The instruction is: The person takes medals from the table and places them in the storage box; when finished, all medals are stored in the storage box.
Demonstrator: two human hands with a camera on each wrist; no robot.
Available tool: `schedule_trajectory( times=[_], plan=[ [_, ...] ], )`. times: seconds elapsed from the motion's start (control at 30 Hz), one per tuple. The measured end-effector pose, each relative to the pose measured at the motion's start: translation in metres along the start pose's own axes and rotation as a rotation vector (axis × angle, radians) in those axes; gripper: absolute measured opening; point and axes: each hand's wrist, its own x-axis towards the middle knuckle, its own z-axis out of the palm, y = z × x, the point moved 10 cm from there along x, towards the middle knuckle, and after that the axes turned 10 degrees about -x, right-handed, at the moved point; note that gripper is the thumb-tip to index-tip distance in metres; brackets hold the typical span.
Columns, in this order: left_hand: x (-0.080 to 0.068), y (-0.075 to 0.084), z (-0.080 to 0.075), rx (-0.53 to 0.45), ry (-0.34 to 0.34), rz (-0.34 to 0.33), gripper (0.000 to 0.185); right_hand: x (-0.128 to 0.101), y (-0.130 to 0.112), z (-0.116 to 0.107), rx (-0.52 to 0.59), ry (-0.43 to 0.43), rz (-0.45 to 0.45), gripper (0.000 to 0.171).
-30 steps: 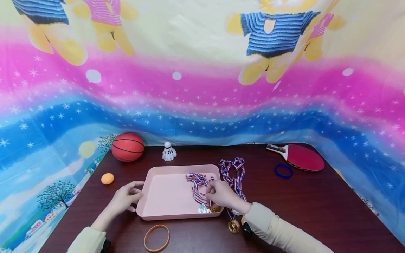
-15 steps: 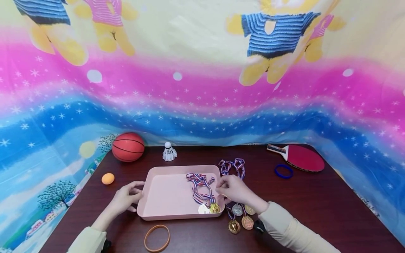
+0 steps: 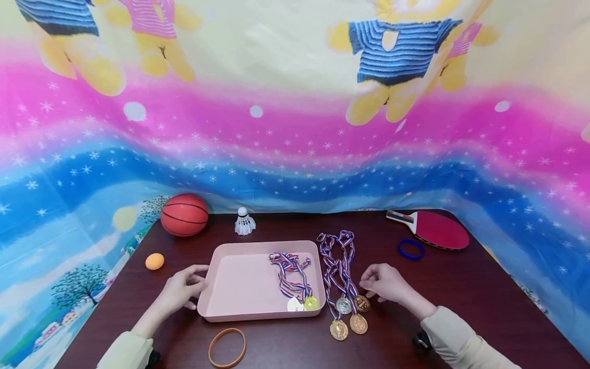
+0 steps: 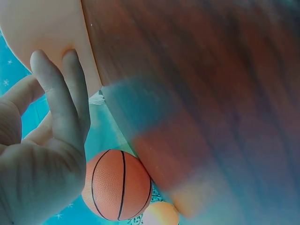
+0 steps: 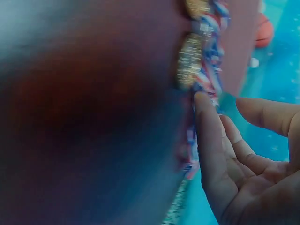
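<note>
My left hand [image 3: 182, 289] touches the left wall of a pink tray [image 3: 239, 282] with its fingertips; the left wrist view shows these fingers fairly straight. Inside the tray's right end lie a silver medal [image 3: 295, 304] and a gold medal [image 3: 311, 303], their striped ribbons [image 3: 292, 271] bunched behind them. Several more medals, among them a silver one [image 3: 343, 305] and a gold one [image 3: 338, 330], lie on the table right of the tray. Beside these, my right hand [image 3: 389, 284] hovers with loosely bent fingers and holds nothing; its fingertips are near a bronze-coloured medal [image 3: 362, 303].
A basketball [image 3: 184, 214], a shuttlecock [image 3: 245, 222] and an orange ball [image 3: 154, 261] stand at the left and back. At the back right are a table tennis bat [image 3: 440, 229] and a blue ring [image 3: 411, 249]. An orange ring [image 3: 227, 348] lies in front of the tray.
My right hand has moved from over the medals in the tray rightward, past the ribbons, to the right of the medals on the table. The left hand stays at the tray.
</note>
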Motion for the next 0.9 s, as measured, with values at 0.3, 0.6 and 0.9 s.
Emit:
schedule_trajectory(
  times=[0.3,0.6,0.9],
  plan=[
    [-0.001,-0.001,0.000,0.005,0.003,-0.008,0.048,0.005,-0.003,0.009,-0.096,0.095,-0.074,0.011],
    [0.000,-0.001,0.000,-0.002,0.001,-0.011,0.048,0.010,-0.006,0.019,-0.160,0.099,-0.075,0.017],
    [-0.001,-0.001,0.000,-0.003,-0.001,-0.021,0.049,0.012,-0.007,0.019,-0.159,0.113,-0.078,0.015]
  ],
)
